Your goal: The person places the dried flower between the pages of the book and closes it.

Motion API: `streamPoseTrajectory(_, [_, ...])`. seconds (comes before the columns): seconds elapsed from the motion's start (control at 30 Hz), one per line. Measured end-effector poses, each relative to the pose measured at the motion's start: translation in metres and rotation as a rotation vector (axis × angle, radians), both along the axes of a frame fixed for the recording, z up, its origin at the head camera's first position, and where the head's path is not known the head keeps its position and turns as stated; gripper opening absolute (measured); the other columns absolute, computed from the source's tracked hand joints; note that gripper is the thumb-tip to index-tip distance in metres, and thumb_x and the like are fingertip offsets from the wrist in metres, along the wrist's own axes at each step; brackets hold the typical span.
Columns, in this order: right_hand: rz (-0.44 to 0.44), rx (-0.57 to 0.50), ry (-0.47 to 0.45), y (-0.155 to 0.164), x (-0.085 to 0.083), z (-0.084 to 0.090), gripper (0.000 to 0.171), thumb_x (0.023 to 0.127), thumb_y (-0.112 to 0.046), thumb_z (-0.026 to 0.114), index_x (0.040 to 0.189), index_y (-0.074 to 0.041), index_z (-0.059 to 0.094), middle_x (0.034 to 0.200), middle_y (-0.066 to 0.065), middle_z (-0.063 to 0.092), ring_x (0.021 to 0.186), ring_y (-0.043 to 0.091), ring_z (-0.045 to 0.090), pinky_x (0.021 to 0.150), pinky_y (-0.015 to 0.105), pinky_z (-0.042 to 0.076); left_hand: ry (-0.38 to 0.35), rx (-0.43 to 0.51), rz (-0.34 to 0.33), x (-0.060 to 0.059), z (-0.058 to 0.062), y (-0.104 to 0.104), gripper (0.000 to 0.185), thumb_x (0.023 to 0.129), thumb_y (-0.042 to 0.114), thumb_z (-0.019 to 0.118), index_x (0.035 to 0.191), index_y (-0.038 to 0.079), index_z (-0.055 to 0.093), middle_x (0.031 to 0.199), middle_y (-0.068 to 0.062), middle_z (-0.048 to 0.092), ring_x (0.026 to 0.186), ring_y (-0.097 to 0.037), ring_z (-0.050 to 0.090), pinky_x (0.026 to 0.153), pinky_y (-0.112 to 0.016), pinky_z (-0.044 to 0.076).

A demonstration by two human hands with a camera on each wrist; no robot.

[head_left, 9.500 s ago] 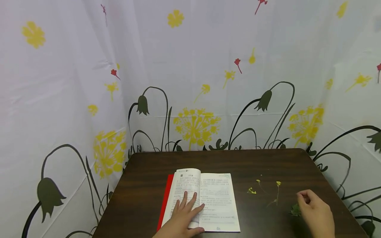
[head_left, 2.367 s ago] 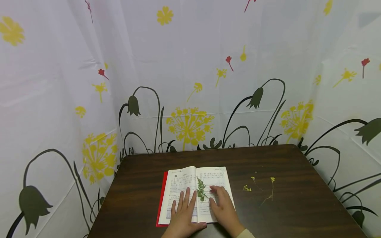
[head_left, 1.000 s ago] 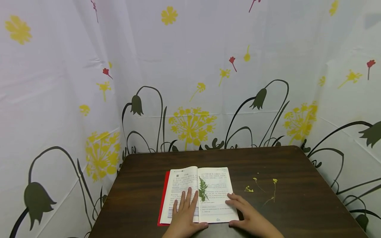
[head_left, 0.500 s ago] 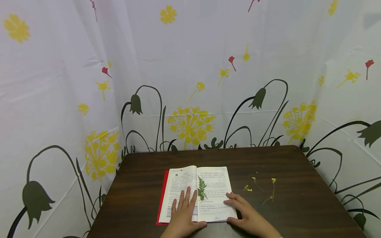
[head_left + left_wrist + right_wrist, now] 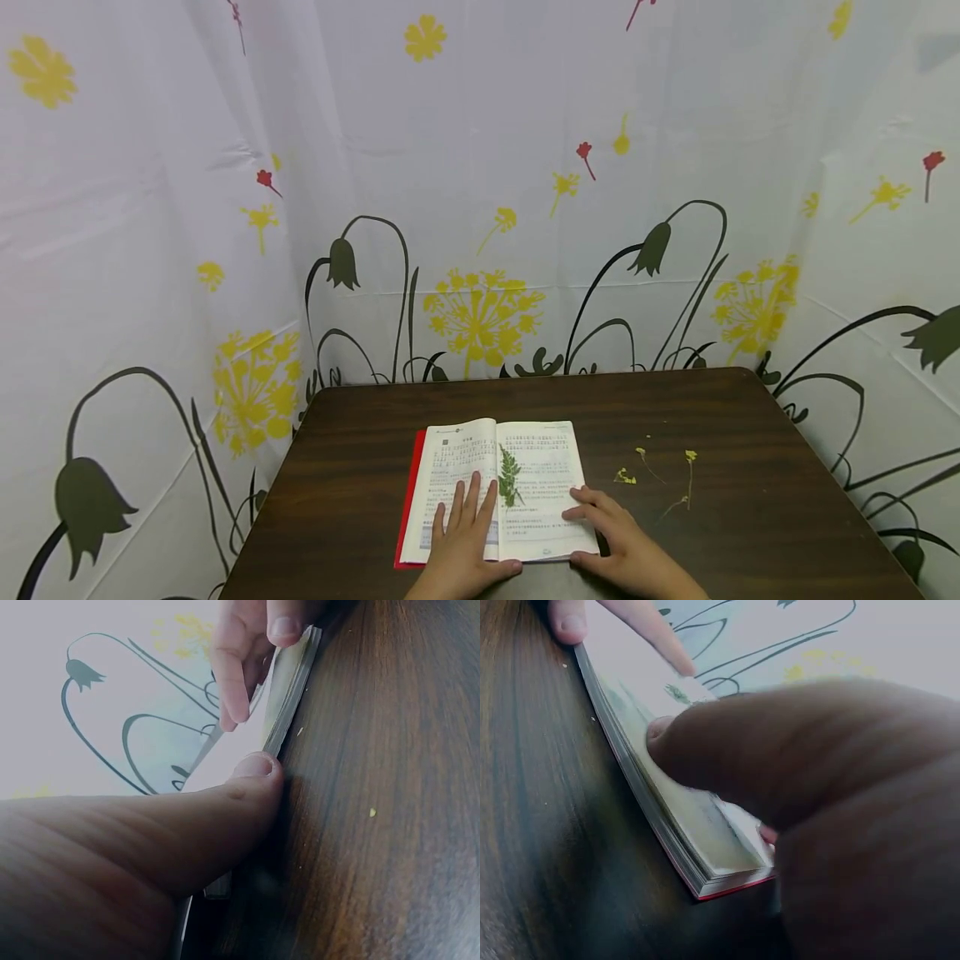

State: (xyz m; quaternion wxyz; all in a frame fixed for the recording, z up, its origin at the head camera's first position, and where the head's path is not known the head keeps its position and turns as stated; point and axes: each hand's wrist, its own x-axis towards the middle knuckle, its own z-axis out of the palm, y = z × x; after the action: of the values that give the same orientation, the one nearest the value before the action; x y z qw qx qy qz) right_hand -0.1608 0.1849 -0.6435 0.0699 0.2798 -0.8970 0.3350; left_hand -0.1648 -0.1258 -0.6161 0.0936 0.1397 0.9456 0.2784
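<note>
Head view gives me the open book (image 5: 498, 487) lying flat on the dark wooden surface (image 5: 720, 533), red cover edge showing along its left side. I see my left hand (image 5: 461, 546) resting palm-down on the left page, fingers (image 5: 471, 498) straight and slightly spread, with the thumb at the book's near edge. Just right of those fingertips a green fern leaf (image 5: 509, 477) lies along the gutter between the two pages, touching the paper but not my fingers. My right hand (image 5: 626, 546) sits at the right page's outer edge, fingers (image 5: 581, 513) lying relaxed on the page margin and thumb at the near corner; the right wrist view shows a fingertip pressed against the stacked page edges (image 5: 660, 817). Right of the book, well apart from both hands, small yellow flower sprigs (image 5: 678, 479) lie on the surface.
</note>
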Motion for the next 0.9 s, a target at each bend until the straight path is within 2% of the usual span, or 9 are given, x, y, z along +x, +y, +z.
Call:
streamPoseTrajectory(0.13, [-0.003,-0.008,-0.012,0.0,0.0003,-0.0029,0.037,0.098,-0.042,0.082,0.132,-0.037,0.066,0.165,0.006,0.053,0.153,0.038,0.05,0.105,0.058,0.049,-0.003,-0.004,-0.003,0.0004,-0.0005,-0.0002,0.13,0.077,0.069,0.087,0.176,0.018,0.021,0.185,-0.016,0.005,0.17,-0.05,0.003,0.124,-0.086,0.003])
streamPoseTrajectory(0.27, [-0.022,-0.044,-0.003,-0.002,0.0,-0.0052,0.026,0.098,-0.038,0.084,0.115,-0.042,0.065,0.16,0.004,0.056,0.149,0.03,0.053,0.107,0.055,0.048,-0.002,0.004,-0.004,0.0007,-0.0014,-0.0006,0.13,0.077,0.071,0.087,0.176,0.018,0.021,0.185,-0.016,0.004,0.17,-0.05,0.003,0.124,-0.085,0.002])
streamPoseTrajectory(0.37, [-0.036,-0.082,0.048,-0.0042,-0.0024,-0.0055,0.027,0.096,-0.035,0.086,0.104,-0.045,0.062,0.138,-0.003,0.062,0.13,0.015,0.054,0.1,0.039,0.047,0.004,0.009,-0.006,0.0005,-0.0029,-0.0011,0.13,0.077,0.07,0.088,0.176,0.017,0.021,0.185,-0.016,0.004,0.17,-0.05,0.004,0.124,-0.085,0.003])
streamPoseTrajectory(0.47, [-0.041,-0.13,0.096,-0.0048,-0.0048,-0.0054,0.027,0.093,-0.032,0.088,0.098,-0.044,0.064,0.102,-0.01,0.058,0.099,0.001,0.047,0.082,0.023,0.044,0.004,0.016,-0.009,0.001,-0.0038,-0.0014,0.13,0.077,0.07,0.088,0.176,0.017,0.021,0.185,-0.016,0.004,0.17,-0.05,0.003,0.124,-0.085,0.003])
streamPoseTrajectory(0.57, [-0.016,-0.207,0.01,-0.0038,-0.0057,-0.0046,0.021,0.095,-0.029,0.086,0.097,-0.04,0.068,0.083,-0.016,0.055,0.077,-0.005,0.047,0.066,0.017,0.043,0.001,0.021,-0.009,0.0015,-0.0039,-0.0015,0.13,0.078,0.07,0.088,0.176,0.016,0.02,0.185,-0.016,0.003,0.17,-0.05,0.002,0.124,-0.085,0.002])
streamPoseTrajectory(0.67, [-0.019,-0.246,-0.103,-0.0028,-0.0063,-0.0039,0.012,0.101,-0.031,0.079,0.098,-0.038,0.071,0.084,-0.021,0.062,0.074,-0.005,0.054,0.064,0.018,0.049,0.003,0.018,-0.009,0.0012,-0.0027,-0.0015,0.13,0.078,0.07,0.087,0.176,0.016,0.02,0.185,-0.016,0.003,0.17,-0.05,0.003,0.123,-0.085,0.003])
streamPoseTrajectory(0.8, [-0.084,-0.237,-0.114,-0.0031,-0.0079,-0.0034,0.012,0.108,-0.033,0.07,0.096,-0.036,0.072,0.093,-0.021,0.068,0.086,0.0,0.057,0.074,0.023,0.049,0.003,0.011,-0.005,0.0003,-0.0008,-0.0011,0.131,0.077,0.071,0.087,0.176,0.017,0.02,0.185,-0.016,0.004,0.17,-0.05,0.003,0.124,-0.085,0.003])
streamPoseTrajectory(0.9, [-0.133,-0.317,-0.183,-0.0043,-0.0087,-0.0017,0.016,0.109,-0.027,0.068,0.094,-0.029,0.072,0.092,-0.014,0.07,0.086,0.002,0.06,0.075,0.023,0.049,-0.002,0.009,-0.002,-0.0001,0.0002,-0.0007,0.131,0.077,0.07,0.088,0.176,0.018,0.02,0.185,-0.016,0.003,0.17,-0.05,0.003,0.123,-0.085,0.002])
